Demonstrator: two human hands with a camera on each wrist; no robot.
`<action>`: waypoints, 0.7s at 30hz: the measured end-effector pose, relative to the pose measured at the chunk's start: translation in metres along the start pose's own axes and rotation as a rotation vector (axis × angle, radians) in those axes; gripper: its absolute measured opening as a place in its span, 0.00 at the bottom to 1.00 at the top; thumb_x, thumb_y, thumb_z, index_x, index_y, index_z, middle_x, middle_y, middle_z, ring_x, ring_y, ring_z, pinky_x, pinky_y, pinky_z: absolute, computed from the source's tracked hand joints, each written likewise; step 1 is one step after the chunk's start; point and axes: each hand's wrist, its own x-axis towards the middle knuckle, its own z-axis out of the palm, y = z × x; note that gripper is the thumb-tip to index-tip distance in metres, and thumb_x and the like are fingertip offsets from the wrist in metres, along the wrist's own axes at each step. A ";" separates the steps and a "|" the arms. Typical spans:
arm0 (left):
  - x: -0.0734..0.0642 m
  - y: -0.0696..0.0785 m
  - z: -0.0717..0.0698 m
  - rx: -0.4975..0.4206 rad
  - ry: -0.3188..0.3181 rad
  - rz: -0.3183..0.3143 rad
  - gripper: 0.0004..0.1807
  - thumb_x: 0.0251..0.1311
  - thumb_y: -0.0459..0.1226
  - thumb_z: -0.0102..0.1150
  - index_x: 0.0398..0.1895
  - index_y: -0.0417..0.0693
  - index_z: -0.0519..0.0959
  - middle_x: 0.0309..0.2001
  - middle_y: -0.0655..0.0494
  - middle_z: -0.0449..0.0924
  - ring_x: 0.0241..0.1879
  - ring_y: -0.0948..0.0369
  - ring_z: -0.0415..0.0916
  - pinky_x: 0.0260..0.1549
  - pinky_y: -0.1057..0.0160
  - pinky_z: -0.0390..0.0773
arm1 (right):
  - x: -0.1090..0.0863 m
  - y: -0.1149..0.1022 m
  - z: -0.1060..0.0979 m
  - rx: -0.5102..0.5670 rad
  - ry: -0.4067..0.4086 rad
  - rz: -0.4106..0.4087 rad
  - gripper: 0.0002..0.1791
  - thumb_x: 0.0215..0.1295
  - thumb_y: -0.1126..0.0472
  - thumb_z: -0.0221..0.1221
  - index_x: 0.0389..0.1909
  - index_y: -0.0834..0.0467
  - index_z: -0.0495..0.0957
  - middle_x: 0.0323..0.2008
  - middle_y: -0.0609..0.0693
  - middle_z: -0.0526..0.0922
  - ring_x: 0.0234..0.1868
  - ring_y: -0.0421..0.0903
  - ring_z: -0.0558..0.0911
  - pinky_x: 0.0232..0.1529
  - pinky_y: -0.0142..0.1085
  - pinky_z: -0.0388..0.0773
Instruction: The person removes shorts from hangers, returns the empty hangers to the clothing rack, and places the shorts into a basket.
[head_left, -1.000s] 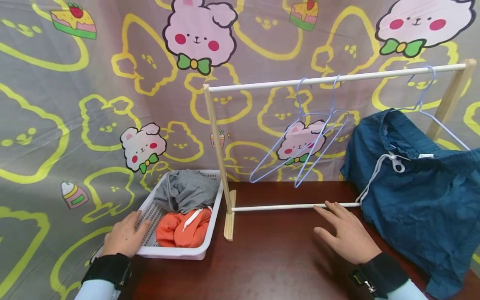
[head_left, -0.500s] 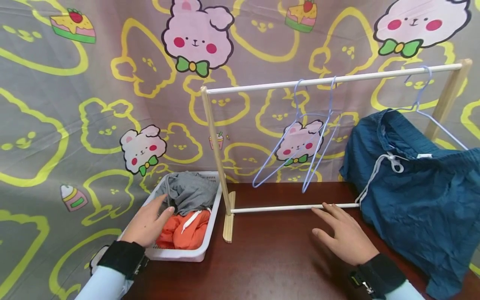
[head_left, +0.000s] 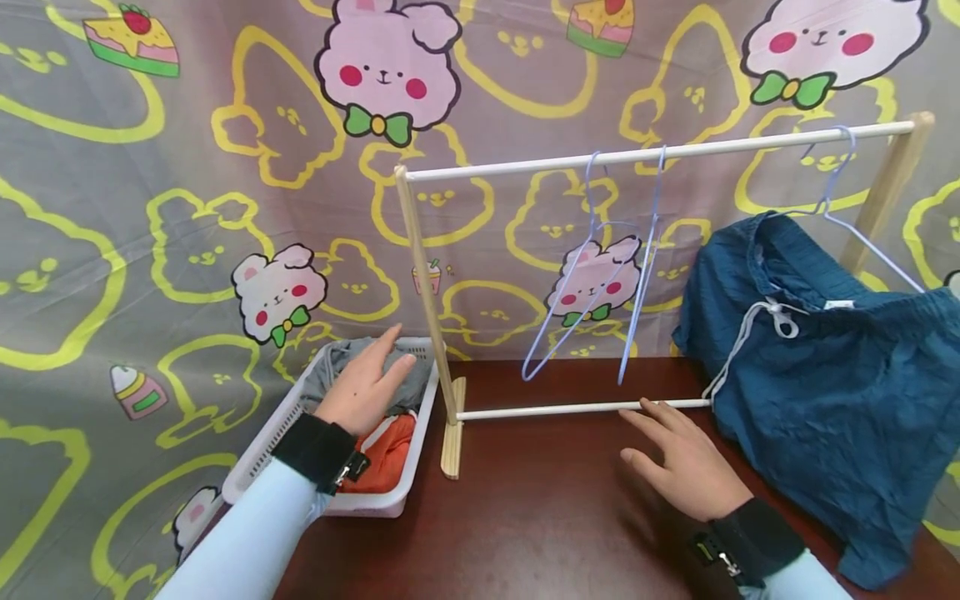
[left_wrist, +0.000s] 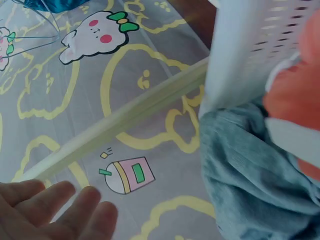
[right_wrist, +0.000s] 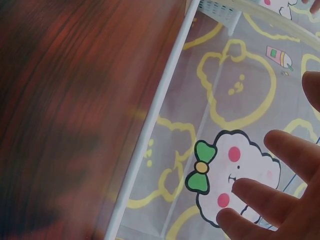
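My left hand [head_left: 363,387] hovers over the white basket [head_left: 384,502], fingers straight and holding nothing. Under it lies a grey garment [head_left: 330,367], partly hidden by the hand. An orange garment [head_left: 390,454] with a white drawstring lies nearer in the same basket, partly behind the wrist. In the left wrist view, the grey cloth [left_wrist: 250,160] is to the right of the fingers. My right hand [head_left: 686,458] is held spread above the table in front of the rack, nothing in it. Its fingertips overlap the lower rail [head_left: 540,412].
A wooden rack with a white top rail [head_left: 517,168] stands on the dark table [head_left: 510,525]. Two bare blue hangers hang mid-rail, the left one [head_left: 591,204] nearer the basket. Blue shorts [head_left: 810,375] hang on another hanger at right. A patterned curtain [head_left: 187,333] closes the back.
My left hand has left the basket's left rim and moved right and up, over the grey garment. The bare hangers have swung and turned. The right hand has stayed nearly still.
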 end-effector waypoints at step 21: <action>0.086 0.008 0.030 -0.533 0.217 0.014 0.34 0.81 0.54 0.29 0.83 0.55 0.42 0.79 0.47 0.49 0.73 0.47 0.56 0.67 0.44 0.60 | -0.008 -0.002 -0.009 0.032 0.021 -0.014 0.33 0.68 0.43 0.63 0.70 0.52 0.73 0.72 0.64 0.65 0.72 0.66 0.61 0.63 0.68 0.62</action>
